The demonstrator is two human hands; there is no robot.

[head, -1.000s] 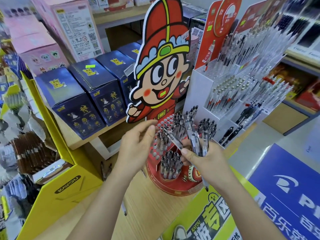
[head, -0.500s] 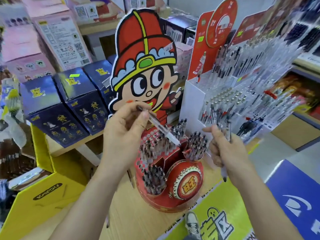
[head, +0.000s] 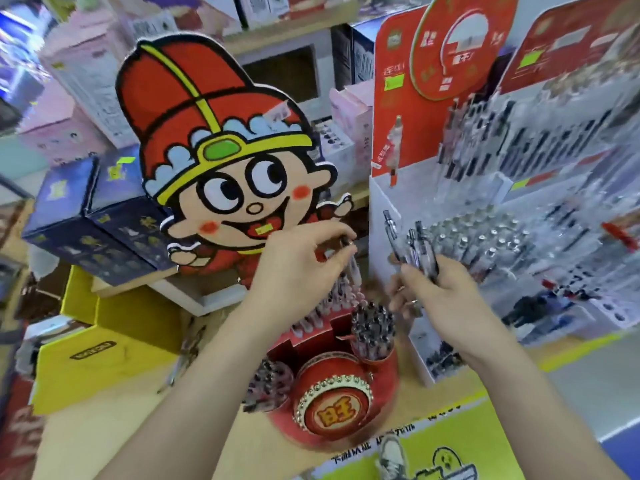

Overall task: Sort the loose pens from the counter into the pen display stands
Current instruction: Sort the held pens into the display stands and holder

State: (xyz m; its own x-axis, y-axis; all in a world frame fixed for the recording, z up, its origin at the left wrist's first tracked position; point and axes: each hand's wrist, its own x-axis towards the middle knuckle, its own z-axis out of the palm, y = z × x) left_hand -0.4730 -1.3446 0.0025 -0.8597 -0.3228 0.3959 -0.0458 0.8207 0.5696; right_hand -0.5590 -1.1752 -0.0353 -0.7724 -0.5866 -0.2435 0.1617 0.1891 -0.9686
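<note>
My left hand (head: pixel 298 268) pinches the top of a clear pen (head: pixel 352 268) and holds it upright over the back rows of the red cartoon pen stand (head: pixel 332 403). That stand holds several dark-capped pens in round cups. My right hand (head: pixel 446 299) grips a small bundle of pens (head: pixel 408 247), their clip ends pointing up, just right of the red stand and in front of the white tiered pen display (head: pixel 391 195).
A large cartoon cut-out (head: pixel 221 161) rises behind the red stand. Dark blue boxes (head: pixel 97 220) sit on a shelf at left, a yellow carton (head: pixel 104 348) below them. A loose pen (head: pixel 180 358) lies on the wooden counter (head: pixel 138 427). The image is motion-blurred.
My left hand has turned its pen from slanted to upright and lowered it toward the red stand's back rows. My right hand with its bundle has risen slightly; the camera came closer.
</note>
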